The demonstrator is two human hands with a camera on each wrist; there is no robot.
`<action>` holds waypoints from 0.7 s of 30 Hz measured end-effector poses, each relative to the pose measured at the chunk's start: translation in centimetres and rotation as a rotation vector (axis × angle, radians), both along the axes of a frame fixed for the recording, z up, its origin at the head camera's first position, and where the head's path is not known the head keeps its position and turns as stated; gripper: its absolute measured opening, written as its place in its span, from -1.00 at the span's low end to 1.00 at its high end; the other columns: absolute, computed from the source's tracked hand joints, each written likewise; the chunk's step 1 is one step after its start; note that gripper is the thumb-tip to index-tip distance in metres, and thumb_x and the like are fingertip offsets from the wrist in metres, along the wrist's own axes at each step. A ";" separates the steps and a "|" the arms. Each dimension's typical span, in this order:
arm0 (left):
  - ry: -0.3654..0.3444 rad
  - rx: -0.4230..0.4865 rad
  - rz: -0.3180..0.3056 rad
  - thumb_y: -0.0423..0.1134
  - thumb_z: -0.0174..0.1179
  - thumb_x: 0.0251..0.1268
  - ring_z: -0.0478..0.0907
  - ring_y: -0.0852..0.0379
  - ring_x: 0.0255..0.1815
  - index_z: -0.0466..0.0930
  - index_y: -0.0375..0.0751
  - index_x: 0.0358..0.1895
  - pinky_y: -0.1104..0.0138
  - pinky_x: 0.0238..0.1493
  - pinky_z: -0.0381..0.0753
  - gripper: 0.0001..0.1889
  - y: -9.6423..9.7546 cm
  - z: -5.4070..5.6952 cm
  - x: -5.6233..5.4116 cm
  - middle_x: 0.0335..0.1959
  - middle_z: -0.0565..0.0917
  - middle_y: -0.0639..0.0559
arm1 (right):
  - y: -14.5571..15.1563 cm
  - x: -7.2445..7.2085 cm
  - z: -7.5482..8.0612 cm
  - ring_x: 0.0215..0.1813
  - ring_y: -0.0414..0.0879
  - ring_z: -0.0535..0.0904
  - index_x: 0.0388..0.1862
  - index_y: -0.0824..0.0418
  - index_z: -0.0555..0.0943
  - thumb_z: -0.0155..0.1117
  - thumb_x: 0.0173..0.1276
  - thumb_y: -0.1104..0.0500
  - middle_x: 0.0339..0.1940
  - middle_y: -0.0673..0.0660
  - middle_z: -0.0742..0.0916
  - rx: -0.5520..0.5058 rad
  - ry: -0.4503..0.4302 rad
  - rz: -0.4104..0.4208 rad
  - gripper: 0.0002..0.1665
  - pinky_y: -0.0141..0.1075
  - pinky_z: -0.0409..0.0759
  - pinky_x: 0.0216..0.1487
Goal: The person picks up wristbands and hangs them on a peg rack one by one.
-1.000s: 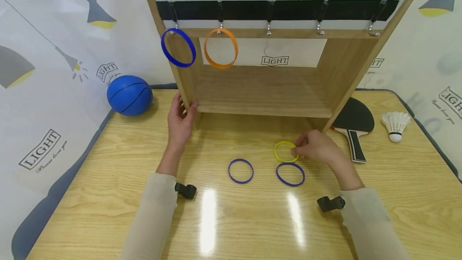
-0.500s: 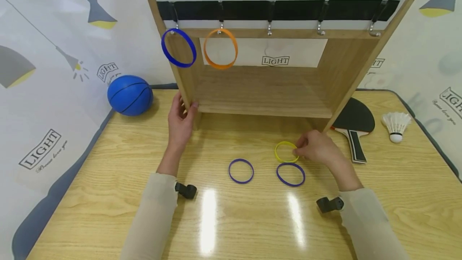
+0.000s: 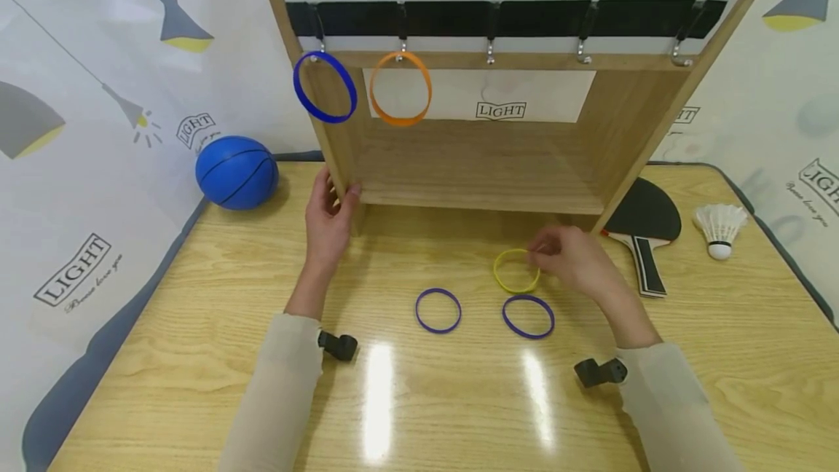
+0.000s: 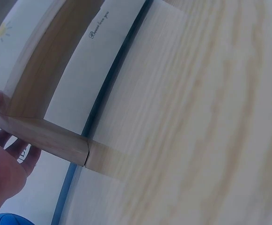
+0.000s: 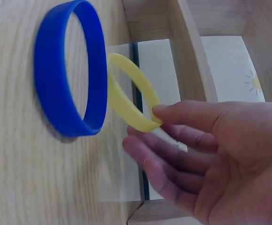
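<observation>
My right hand point(image 3: 570, 261) pinches a yellow wristband point(image 3: 496, 277) at its right edge; in the right wrist view the thumb and a finger meet on the yellow band point(image 5: 131, 110). Just below it on the table lies a blue wristband point(image 3: 528, 317), large in the right wrist view. Another blue band point(image 3: 438, 310) rests further left. My left hand point(image 3: 329, 221) grips the lower left side panel of a wooden shelf point(image 3: 481, 199), thumb in front and fingers behind. From the hooks above hang a blue wristband point(image 3: 354, 97) and an orange wristband point(image 3: 401, 122).
Along the shelf's top runs a white and black rail point(image 3: 446, 19) with several metal hooks. A blue ball point(image 3: 237, 172) sits at the left. Right of the shelf lie a table tennis bat point(image 3: 645, 217) and a shuttlecock point(image 3: 719, 230).
My right hand has lifted slightly and shifted a little away from me, and the yellow wristband has moved and tilted with it. The left hand stays on the shelf panel.
</observation>
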State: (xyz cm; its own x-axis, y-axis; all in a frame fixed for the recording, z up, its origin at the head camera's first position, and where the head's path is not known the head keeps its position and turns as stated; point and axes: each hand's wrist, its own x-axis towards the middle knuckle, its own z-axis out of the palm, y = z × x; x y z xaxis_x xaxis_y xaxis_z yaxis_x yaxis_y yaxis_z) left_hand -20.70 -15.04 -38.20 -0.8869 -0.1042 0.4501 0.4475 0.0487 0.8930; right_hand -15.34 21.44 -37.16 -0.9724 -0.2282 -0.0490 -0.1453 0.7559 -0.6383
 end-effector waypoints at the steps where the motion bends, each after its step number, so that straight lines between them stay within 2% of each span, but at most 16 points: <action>1: 0.001 -0.001 0.001 -0.45 0.11 0.42 0.43 -0.16 0.25 0.31 -0.19 0.42 0.06 0.15 0.46 -0.47 0.0 0.0 0.0 0.29 0.44 -0.23 | 0.0 0.0 0.0 -0.24 -0.02 0.65 -0.10 0.26 0.65 0.33 0.36 0.15 -0.23 0.15 0.73 -0.007 0.008 0.010 -0.77 -0.19 0.57 -0.29; 12: 0.011 0.005 -0.007 -0.46 0.11 0.41 0.43 -0.17 0.25 0.31 -0.17 0.43 0.08 0.15 0.46 -0.46 -0.1 -0.1 -0.1 0.28 0.43 -0.26 | -0.9 0.4 1.2 -0.23 -0.07 0.64 -0.10 0.22 0.72 0.44 0.26 0.20 -0.29 0.05 0.74 -0.056 0.005 0.114 -0.76 -0.18 0.59 -0.23; 21: 0.013 0.005 -0.005 -0.46 0.10 0.41 0.43 -0.17 0.25 0.31 -0.19 0.42 0.07 0.14 0.46 -0.47 0.0 -0.2 -0.1 0.28 0.44 -0.27 | -1.2 0.6 1.6 -0.25 -0.09 0.65 -0.16 0.21 0.73 0.46 0.22 0.25 -0.32 0.03 0.74 -0.091 -0.016 0.152 -0.80 -0.20 0.60 -0.22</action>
State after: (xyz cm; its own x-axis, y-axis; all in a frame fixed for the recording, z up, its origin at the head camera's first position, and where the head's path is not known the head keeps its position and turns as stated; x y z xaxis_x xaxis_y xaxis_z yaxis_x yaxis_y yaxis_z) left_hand -20.81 -15.04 -38.36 -0.8814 -0.1021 0.4612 0.4594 0.0418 0.8872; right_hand -14.71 20.25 -35.51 -0.9255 -0.3770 -0.0367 -0.2427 0.6647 -0.7066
